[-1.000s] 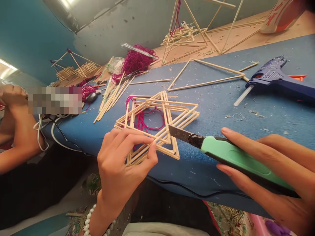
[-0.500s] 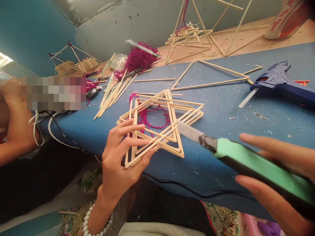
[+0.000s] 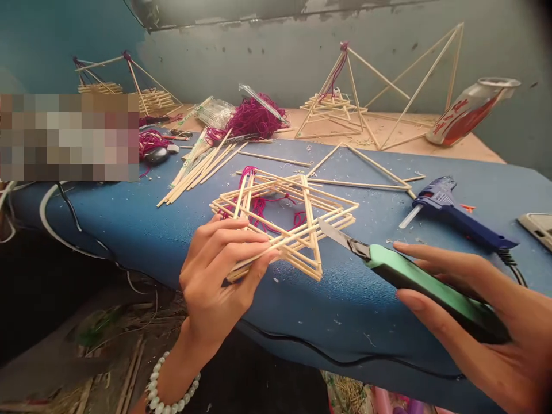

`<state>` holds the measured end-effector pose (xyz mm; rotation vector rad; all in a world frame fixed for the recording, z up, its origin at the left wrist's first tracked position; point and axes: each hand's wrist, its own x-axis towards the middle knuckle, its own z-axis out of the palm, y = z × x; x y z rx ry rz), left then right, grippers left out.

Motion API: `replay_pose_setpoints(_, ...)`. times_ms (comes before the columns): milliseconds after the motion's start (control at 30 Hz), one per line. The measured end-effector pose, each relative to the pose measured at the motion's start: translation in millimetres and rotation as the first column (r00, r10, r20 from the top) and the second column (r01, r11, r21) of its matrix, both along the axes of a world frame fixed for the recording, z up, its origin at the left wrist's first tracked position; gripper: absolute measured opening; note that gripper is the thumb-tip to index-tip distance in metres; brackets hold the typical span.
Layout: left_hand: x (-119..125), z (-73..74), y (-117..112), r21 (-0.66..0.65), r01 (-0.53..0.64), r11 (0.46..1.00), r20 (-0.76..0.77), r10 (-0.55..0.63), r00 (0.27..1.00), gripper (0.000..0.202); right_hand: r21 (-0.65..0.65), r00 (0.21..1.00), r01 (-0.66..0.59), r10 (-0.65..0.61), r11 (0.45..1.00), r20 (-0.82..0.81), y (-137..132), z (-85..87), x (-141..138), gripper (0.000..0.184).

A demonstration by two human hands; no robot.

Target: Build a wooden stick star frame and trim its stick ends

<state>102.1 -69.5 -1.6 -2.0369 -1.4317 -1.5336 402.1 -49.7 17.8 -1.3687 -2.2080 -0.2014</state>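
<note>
Left hand (image 3: 215, 276) re-pinches star frame (image 3: 302, 201); right hand (image 3: 487, 322) grips knife (image 3: 409, 275) at its edge

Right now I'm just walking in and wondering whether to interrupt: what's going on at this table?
A person's left hand pinches the near edge of a star-shaped stick frame lying on the blue table. Their right hand holds a green utility knife, blade out, tip right beside the frame. A blue glue gun and loose sticks lie farther back.
</note>
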Motion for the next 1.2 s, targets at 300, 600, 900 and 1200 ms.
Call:
replay_pose_setpoints(300,-41.3,24.9,21.8,0.082,0.039,0.996,0.683,-0.084,0.726,0.019,0.351,0.964,0.238,-0.176,0.906,-0.200,24.0,-3.4,-24.7,0.039)
replay_pose_setpoints(600,-46.1,49.2,7.4,0.222,0.261,0.939,0.865,-0.313,0.391,0.028,0.236,0.990,-0.135,0.122,0.962,0.070,42.9,-19.8,-29.2,0.037)
replay_pose_setpoints(900,-39.3,69.6,-23.1,0.291,0.253,0.923,0.671,-0.385,0.634,0.036,0.288,0.962,-0.126,0.188,0.949,-0.196,54.0,-27.4,-27.7,0.051)
replay_pose_setpoints(1200,-19.2,100.1,-95.0,0.405,0.336,0.850,-0.164,-0.294,0.942,0.003,-0.020,0.144,-0.829,0.179,0.559,-0.973,-77.9,30.0,-59.4,0.066)
